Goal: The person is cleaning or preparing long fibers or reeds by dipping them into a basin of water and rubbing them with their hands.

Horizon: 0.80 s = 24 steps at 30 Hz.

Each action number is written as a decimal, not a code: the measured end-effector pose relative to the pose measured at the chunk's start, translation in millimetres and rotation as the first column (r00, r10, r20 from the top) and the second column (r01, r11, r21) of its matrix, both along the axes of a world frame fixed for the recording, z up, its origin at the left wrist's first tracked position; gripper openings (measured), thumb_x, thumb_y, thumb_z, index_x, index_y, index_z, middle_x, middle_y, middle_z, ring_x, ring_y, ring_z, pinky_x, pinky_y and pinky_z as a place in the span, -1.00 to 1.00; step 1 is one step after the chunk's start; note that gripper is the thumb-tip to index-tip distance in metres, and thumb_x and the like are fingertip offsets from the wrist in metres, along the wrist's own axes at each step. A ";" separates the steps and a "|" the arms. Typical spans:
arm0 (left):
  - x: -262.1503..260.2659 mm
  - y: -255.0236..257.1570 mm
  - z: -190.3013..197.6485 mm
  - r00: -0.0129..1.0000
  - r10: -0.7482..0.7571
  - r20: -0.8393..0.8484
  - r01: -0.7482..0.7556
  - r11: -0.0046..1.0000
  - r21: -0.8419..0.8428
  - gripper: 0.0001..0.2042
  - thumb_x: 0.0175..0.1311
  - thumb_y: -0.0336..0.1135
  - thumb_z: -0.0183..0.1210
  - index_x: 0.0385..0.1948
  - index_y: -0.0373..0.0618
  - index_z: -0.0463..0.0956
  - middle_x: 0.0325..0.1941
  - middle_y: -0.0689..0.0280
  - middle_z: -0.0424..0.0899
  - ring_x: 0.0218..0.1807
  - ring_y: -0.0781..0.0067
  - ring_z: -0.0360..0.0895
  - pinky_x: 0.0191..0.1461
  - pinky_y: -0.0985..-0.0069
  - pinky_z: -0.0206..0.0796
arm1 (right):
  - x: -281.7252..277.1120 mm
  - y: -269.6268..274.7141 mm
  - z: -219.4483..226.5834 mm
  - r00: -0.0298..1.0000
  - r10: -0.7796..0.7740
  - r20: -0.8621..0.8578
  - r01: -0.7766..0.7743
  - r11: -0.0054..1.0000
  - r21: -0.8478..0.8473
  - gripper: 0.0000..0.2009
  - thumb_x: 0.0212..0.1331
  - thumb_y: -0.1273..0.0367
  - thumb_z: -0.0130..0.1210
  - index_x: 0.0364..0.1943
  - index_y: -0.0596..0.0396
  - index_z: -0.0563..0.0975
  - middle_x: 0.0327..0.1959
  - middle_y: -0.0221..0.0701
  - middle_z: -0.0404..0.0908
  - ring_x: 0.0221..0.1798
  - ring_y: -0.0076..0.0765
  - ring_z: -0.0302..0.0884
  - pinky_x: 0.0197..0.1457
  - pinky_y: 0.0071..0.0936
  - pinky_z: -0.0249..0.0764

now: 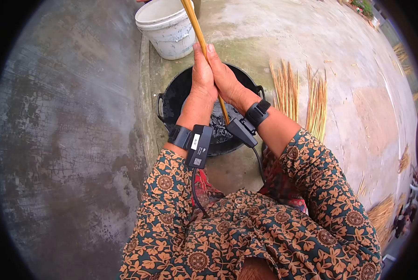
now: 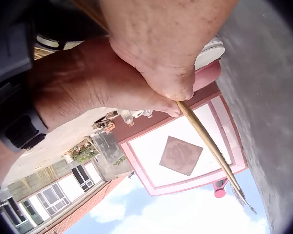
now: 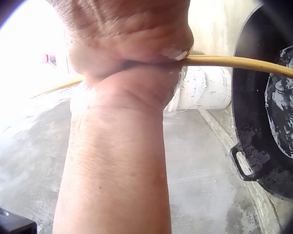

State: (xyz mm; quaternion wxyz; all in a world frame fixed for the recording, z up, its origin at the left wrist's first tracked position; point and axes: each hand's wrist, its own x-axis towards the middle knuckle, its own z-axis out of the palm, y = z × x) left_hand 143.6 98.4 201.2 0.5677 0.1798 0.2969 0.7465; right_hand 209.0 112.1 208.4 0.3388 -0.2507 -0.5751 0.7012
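Palm to palm, my left hand and right hand press a slim bundle of yellow straw stalks between them, fingers pointing away from me. One end of the bundle rises past the fingertips and thins into loose tips in the left wrist view. Its other end comes out below the palms and slants down over a black tub of rippled water. The inner palms are hidden. In the right wrist view the bundle bends toward the tub.
A white bucket stands just beyond the tub, by a low concrete ridge. Bunches of dry straw lie on the ground to the right, with more straw at lower right. Dark grey concrete extends along the left.
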 end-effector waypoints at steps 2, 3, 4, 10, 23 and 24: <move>-6.2 1.0 0.0 0.996 0.078 0.032 -0.079 0.997 0.021 -0.52 0.24 0.25 -0.08 -0.18 0.00 0.35 -0.31 0.44 0.38 -0.25 0.57 0.34 -0.17 0.55 0.25 | 0.1 -6.0 3.6 0.996 0.089 0.000 -0.089 0.995 -0.044 -0.27 0.26 -0.17 -0.24 0.33 0.06 0.08 0.25 -0.20 0.21 0.34 -0.31 0.05 0.38 -0.43 -0.05; -8.4 1.3 -0.8 0.992 0.114 0.050 -0.115 0.993 0.030 -0.59 0.24 0.22 -0.03 -0.28 0.04 0.36 -0.39 0.50 0.38 -0.34 0.63 0.33 -0.28 0.60 0.25 | -0.9 -12.7 3.7 0.999 0.049 0.010 -0.049 0.999 0.024 -0.29 0.25 -0.16 -0.22 0.31 0.07 0.11 0.24 -0.21 0.22 0.32 -0.35 0.08 0.37 -0.44 -0.01; -11.3 7.5 -10.8 0.993 0.119 0.001 -0.119 0.992 0.042 -0.53 0.23 0.23 -0.03 -0.11 0.02 0.30 -0.27 0.43 0.37 -0.21 0.56 0.32 -0.15 0.55 0.22 | -3.8 -22.2 4.1 1.000 0.008 0.019 -0.009 0.996 0.091 -0.30 0.25 -0.15 -0.20 0.29 0.09 0.14 0.22 -0.21 0.23 0.29 -0.39 0.10 0.35 -0.46 0.03; -3.2 18.6 -16.1 0.975 0.217 -0.055 -0.217 0.976 0.016 -0.46 0.28 0.24 -0.11 0.03 -0.04 0.18 -0.15 0.35 0.37 -0.10 0.51 0.34 -0.04 0.49 0.25 | -0.4 -7.3 7.7 0.955 0.108 -0.276 -0.155 0.976 -0.154 -0.45 0.27 -0.05 -0.09 0.17 0.04 0.24 0.06 -0.36 0.32 0.13 -0.49 0.21 0.25 -0.49 0.15; 4.5 10.5 -6.9 0.972 0.222 0.074 -0.228 0.971 0.079 -0.54 0.34 0.08 -0.12 -0.09 -0.22 0.26 -0.17 0.25 0.38 -0.12 0.40 0.40 0.06 0.49 0.26 | 0.5 16.5 -14.5 0.904 -0.199 -0.378 0.176 0.980 -0.094 -0.73 0.34 0.18 -0.09 -0.20 0.12 0.33 -0.24 -0.33 0.45 -0.18 -0.45 0.46 -0.04 -0.44 0.45; 11.6 7.0 0.4 0.961 0.265 -0.081 -0.263 0.964 0.037 -0.54 0.34 0.00 -0.10 0.01 -0.25 0.19 -0.14 0.23 0.38 -0.10 0.40 0.40 0.08 0.50 0.25 | 4.2 23.8 -15.7 0.907 -0.240 -0.346 0.230 0.971 -0.072 -0.73 0.34 0.18 -0.10 -0.22 0.12 0.32 -0.25 -0.32 0.44 -0.21 -0.44 0.47 -0.08 -0.43 0.48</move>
